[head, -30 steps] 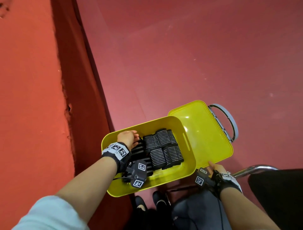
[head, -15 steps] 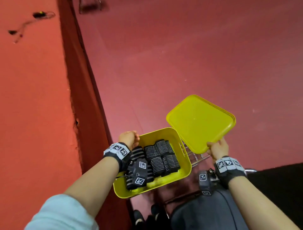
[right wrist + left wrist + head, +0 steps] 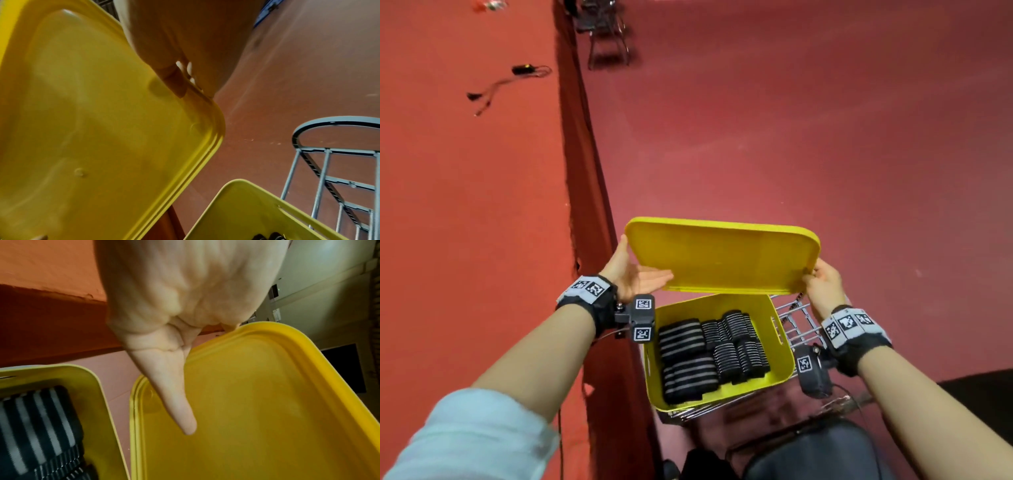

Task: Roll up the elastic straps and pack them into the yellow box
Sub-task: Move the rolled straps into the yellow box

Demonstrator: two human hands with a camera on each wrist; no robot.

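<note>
Yellow plastic lid (image 3: 722,257), held over the yellow box (image 3: 779,346) by both hands. In the head view the lid sits at the picture's centre, with the box just below it toward 6 o'clock, resting on a wire rack (image 3: 796,320) whose bars show at the box's 3 o'clock side. The left hand (image 3: 635,274) takes the lid's 9 o'clock end: the thumb lies flat and straight along the lid's underside, while the fingers pass behind the far edge, so the lid is pinched between them. The right hand (image 3: 822,281) grips the 3 o'clock corner, fingers curled over the rim and thumb tucked beneath, as the right wrist view confirms. The lid is tilted, its near edge lowest and hanging above the box's far wall without touching it.

Rolled elastic straps (image 3: 709,356) fill the box floor in close rows: broad striped rolls at the 9 o'clock side, narrower ribbed rolls toward 3 o'clock. No loose strap shows anywhere in these views.

Progress, as judged: rolling and packing appear finished, and the step in hand is closing the box. What remains is to lower the lid level, align its corners with the rim and press it down. The straps lie below the rim, so they should not obstruct seating.
</note>
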